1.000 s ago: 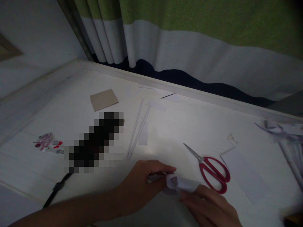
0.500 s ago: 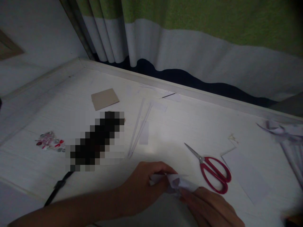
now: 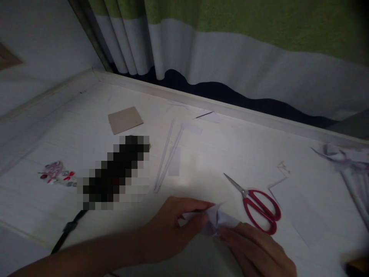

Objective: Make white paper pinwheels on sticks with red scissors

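Note:
A folded piece of white paper is held between both hands near the front edge of the white surface. My left hand pinches its left side, thumb below and fingers above. My right hand grips the right side, with its fingers along the lower edge. Pointed folds stick up in the middle of the paper; part of it is hidden by the fingers. Just beyond my right hand lie scissors with red handles, their blades closed and pointing to the upper left.
A white paper sheet lies right of the scissors, crumpled paper at the far right. Thin white strips, a small paper rectangle, a beige card and small red-and-white trinkets lie farther left. A green-and-white curtain hangs behind.
The paper's upper folds have shifted: a pointed flap now stands up, where an open curl showed before. Both hands keep their hold, nearly in place. The view has shifted slightly.

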Motion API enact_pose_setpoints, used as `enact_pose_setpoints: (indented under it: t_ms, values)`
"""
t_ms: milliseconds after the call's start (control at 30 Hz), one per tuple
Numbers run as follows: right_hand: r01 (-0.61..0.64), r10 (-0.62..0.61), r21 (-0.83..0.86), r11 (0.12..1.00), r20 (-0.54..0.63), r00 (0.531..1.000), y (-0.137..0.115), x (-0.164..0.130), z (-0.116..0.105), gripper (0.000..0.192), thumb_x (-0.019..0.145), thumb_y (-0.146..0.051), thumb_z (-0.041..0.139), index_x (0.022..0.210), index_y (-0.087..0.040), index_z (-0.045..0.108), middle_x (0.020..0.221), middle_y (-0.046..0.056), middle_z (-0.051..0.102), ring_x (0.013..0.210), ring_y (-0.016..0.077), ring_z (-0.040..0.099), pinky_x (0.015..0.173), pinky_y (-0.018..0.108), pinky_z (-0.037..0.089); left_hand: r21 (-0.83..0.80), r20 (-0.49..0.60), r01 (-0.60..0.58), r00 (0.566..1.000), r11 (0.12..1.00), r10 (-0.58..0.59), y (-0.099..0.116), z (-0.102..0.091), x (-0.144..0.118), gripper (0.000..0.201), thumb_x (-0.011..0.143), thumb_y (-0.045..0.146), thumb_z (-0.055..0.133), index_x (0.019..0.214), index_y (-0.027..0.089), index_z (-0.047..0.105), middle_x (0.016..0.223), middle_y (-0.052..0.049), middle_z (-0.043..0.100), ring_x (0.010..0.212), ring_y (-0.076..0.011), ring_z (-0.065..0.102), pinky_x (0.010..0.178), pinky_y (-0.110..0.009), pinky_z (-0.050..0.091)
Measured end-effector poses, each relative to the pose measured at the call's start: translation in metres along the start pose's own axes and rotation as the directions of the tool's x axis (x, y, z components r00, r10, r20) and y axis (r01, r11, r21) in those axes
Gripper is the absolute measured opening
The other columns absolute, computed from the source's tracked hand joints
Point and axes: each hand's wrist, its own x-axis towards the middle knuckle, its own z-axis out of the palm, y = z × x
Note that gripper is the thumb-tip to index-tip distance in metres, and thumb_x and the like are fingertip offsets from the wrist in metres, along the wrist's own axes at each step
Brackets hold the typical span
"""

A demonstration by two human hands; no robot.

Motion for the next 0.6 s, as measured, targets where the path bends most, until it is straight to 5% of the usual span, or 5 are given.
enact_pose_setpoints:
  t_ms: [367, 600]
  values:
    - [-0.096, 0.093, 0.346, 0.933, 0.025, 0.995, -0.002, 0.0063, 0.0091, 0.016, 0.08, -0.015, 0.053, 0.095, -0.02, 0.057, 0.061, -0.001, 0.067, 0.05, 0.0106, 0.061, 0.046, 0.02, 0.047, 0.087, 0.029, 0.045, 0.998, 0.995, -0.048, 0.0017, -0.0002, 0.0035, 0.025, 0.08, 0.023, 0.051, 0.103, 0.023, 0.06, 0.097, 0.003, 0.066, 0.089, -0.0123, 0.06, 0.08, -0.021, 0.045]
    - [-0.056, 0.049, 0.374, 0.926, 0.028, 0.998, 0.0006, 0.0074, 0.0046, 0.025, 0.079, -0.01, 0.055, 0.102, -0.02, 0.055, 0.07, 0.001, 0.069, 0.058, 0.0115, 0.062, 0.051, 0.021, 0.047, 0.03, 0.05, 0.06, 0.997, 0.998, -0.061, 0.0017, -0.0002, 0.0047, 0.021, 0.081, 0.025, 0.051, 0.1, 0.023, 0.061, 0.094, 0.004, 0.067, 0.086, -0.0104, 0.06, 0.077, -0.015, 0.044]
